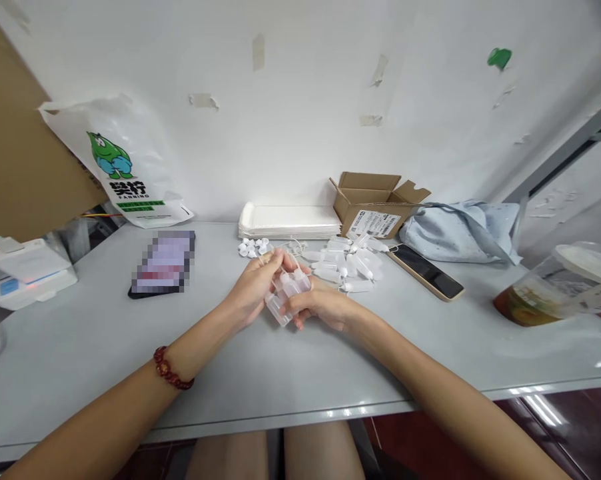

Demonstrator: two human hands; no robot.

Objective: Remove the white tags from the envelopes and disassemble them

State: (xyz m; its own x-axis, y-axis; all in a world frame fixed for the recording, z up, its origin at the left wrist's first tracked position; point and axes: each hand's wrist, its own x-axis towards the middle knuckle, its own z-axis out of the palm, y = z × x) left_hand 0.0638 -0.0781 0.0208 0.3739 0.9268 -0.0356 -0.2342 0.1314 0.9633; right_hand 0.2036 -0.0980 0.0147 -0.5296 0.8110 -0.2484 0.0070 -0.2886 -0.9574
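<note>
Near the middle of the table, my right hand [320,301] is wrapped round several small translucent plastic squeeze bottles [279,311], bunched side by side. My left hand [253,283] meets it from the left, thumb and fingers pinched together just above the bottle tops. Thin white strings [296,248] loop up beside these fingertips; what exactly they pinch is hidden. Just beyond the left fingers lies a small cluster of white caps [253,247]. A heap of similar bottles with white tops [353,261] lies beyond my right hand, some with string loops.
A stack of white envelopes [293,220] and an open cardboard box [375,207] stand against the wall. One phone [163,263] lies left, another [428,272] right. A pale blue cloth bag [460,230], a tilted drink cup [545,287], a white plastic bag [125,160] and a white device [33,273] surround the workspace.
</note>
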